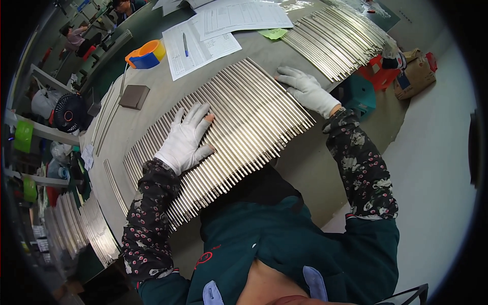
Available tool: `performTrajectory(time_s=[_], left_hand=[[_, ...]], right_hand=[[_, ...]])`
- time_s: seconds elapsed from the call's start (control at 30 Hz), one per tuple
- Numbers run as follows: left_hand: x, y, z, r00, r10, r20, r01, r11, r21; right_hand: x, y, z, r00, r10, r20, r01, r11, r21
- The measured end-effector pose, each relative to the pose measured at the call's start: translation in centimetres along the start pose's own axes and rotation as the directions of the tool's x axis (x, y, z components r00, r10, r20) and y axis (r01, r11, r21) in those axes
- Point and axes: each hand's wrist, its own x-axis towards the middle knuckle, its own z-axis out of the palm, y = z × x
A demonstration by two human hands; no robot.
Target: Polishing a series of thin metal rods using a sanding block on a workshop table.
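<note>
A wide row of shiny metal rods (239, 117) lies side by side on the table, their near ends jutting past its front edge. My left hand (185, 137), in a white glove with bare fingertips showing, rests flat on the left part of the row with its fingers spread. At the row's right side is my right hand (305, 90), also gloved, its fingers stretched out beside the outermost rods. Neither hand grips anything that I can see.
Another batch of rods (335, 40) lies at the far right. Paper sheets (198, 48) with a pen (185, 44), a tape roll (147, 54) and a brown block (134, 96) sit behind the row. A few loose rods (116, 185) lie left. A cardboard box (414, 76) stands right; other people sit far left.
</note>
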Motion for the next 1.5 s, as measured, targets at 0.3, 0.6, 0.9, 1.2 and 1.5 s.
performTrajectory(time_s=[0.3,0.6,0.9,1.2,1.5], left_hand=[[9.0,0.5,-1.1,0.979,0.191,-0.076,-0.194,0.98,-0.034],[9.3,1.0,1.0,0.977,0.207,-0.041,-0.206,0.978,0.026],[9.5,1.4,0.6,0.979,0.181,-0.091,-0.185,0.982,-0.038],[9.5,1.9,0.1,0.994,0.109,0.009,-0.102,0.952,-0.289],[10.5,-0.1,4.6,0.941,0.276,-0.194,-0.231,0.946,0.227]], right_hand=[[0.0,0.0,1.0,0.992,-0.042,-0.121,0.036,0.998,-0.056],[0.2,-0.6,-1.6,0.997,-0.067,-0.025,0.068,0.997,0.025],[11.5,-2.1,-2.1,0.998,0.005,-0.059,0.004,0.99,0.141],[20.5,-18.2,4.7,0.898,-0.388,0.206,0.386,0.921,0.054],[23.9,-23.2,11.0,0.94,-0.254,0.228,0.294,0.942,-0.162]])
